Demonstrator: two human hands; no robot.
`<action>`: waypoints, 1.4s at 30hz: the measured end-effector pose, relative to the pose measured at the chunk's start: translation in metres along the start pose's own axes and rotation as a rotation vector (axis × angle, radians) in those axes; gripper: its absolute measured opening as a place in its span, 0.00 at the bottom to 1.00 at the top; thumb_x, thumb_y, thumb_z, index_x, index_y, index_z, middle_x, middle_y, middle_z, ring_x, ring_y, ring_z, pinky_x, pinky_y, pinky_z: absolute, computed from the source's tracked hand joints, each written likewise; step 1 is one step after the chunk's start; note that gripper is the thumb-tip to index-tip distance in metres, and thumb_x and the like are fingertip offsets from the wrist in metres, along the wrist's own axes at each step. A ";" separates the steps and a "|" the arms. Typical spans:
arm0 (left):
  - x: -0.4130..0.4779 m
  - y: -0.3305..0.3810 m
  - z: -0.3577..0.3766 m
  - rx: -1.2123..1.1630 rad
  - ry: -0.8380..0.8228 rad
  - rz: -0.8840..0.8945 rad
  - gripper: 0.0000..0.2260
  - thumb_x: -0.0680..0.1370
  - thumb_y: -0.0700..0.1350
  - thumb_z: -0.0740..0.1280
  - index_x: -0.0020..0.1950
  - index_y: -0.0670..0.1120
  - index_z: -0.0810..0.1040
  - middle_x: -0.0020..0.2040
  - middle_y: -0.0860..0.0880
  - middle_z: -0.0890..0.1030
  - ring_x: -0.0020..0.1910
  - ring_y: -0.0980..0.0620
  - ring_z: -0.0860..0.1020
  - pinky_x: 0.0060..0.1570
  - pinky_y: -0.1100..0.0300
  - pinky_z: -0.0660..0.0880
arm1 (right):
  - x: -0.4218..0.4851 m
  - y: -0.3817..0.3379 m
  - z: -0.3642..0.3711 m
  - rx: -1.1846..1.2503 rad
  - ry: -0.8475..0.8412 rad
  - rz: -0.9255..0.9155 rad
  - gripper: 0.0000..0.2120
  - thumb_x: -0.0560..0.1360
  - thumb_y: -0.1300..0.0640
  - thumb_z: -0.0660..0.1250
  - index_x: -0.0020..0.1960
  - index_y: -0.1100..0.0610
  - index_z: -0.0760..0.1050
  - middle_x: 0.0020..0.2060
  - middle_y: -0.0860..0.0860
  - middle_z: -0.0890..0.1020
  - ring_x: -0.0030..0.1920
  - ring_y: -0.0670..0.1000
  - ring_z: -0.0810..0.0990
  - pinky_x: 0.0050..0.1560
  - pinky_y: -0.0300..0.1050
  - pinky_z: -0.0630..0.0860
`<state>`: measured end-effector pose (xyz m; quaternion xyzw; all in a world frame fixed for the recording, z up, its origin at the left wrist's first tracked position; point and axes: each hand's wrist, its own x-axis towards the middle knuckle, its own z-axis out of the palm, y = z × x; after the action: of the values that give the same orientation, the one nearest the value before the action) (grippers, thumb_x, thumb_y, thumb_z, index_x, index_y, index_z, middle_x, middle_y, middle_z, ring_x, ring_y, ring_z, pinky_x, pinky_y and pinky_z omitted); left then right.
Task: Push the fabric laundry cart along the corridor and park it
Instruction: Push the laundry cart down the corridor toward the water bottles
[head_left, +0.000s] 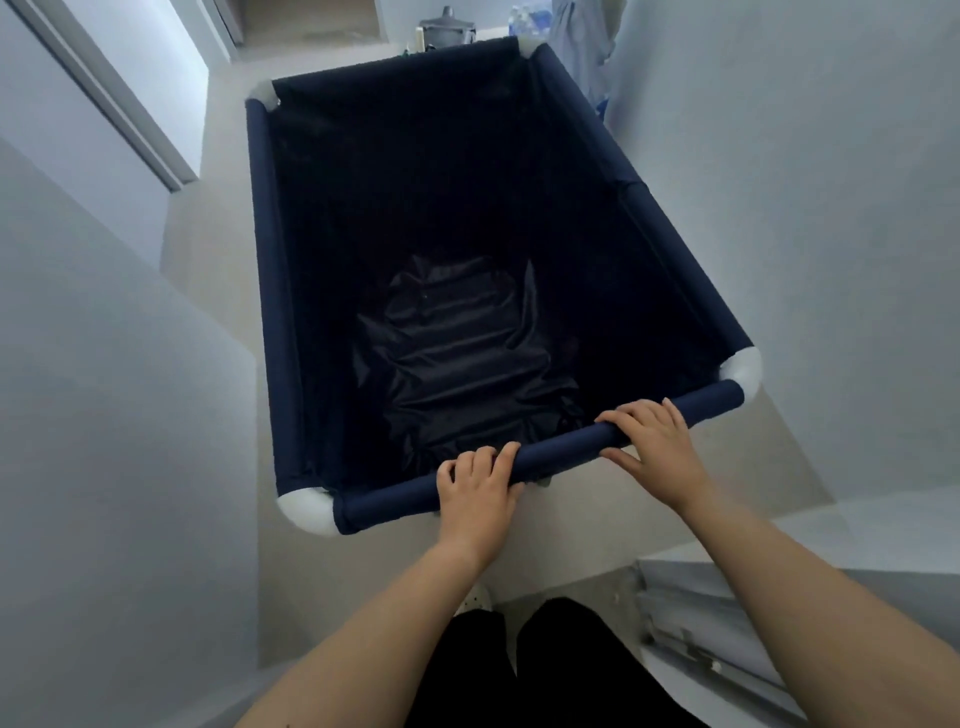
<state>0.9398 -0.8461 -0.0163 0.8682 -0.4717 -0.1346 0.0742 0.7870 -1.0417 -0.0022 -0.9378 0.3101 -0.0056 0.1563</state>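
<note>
A navy fabric laundry cart (265, 270) with white corner joints fills the middle of the view, seen from above. Its deep dark interior holds only crumpled lining at the bottom. My left hand (475, 493) is curled over the near rim bar, left of centre. My right hand (649, 441) grips the same bar further right, near the white corner. The cart sits slightly skewed, its far end pointing up the corridor. Its wheels are hidden under the fabric.
White walls (104, 389) close in on both sides of the narrow pale-floored corridor. A door frame (124, 119) stands at the left. Grey objects and hanging cloth (576, 47) lie past the cart's far end. A metal frame (691, 623) lies at lower right.
</note>
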 end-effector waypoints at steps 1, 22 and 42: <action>0.009 0.003 -0.001 -0.001 -0.011 -0.001 0.22 0.79 0.55 0.56 0.72 0.53 0.58 0.64 0.50 0.71 0.61 0.48 0.68 0.65 0.49 0.58 | 0.009 0.003 -0.002 0.005 0.000 0.013 0.19 0.73 0.48 0.68 0.61 0.51 0.73 0.56 0.51 0.76 0.62 0.54 0.69 0.71 0.56 0.53; 0.158 0.080 -0.021 -0.105 -0.177 0.135 0.26 0.81 0.53 0.53 0.76 0.52 0.46 0.76 0.47 0.57 0.72 0.46 0.58 0.69 0.48 0.56 | 0.131 0.068 -0.039 0.124 -0.010 0.141 0.24 0.78 0.48 0.60 0.70 0.57 0.63 0.74 0.57 0.60 0.75 0.56 0.48 0.72 0.53 0.56; 0.184 -0.063 -0.055 0.144 -0.172 0.655 0.25 0.80 0.55 0.53 0.75 0.50 0.53 0.75 0.49 0.61 0.74 0.50 0.56 0.73 0.50 0.47 | 0.121 -0.083 0.016 0.143 0.134 0.373 0.22 0.79 0.47 0.57 0.68 0.59 0.67 0.72 0.56 0.64 0.75 0.54 0.51 0.74 0.48 0.49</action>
<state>1.1016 -0.9661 -0.0104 0.6593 -0.7381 -0.1426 0.0122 0.9344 -1.0447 -0.0034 -0.8483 0.4867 -0.0610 0.1995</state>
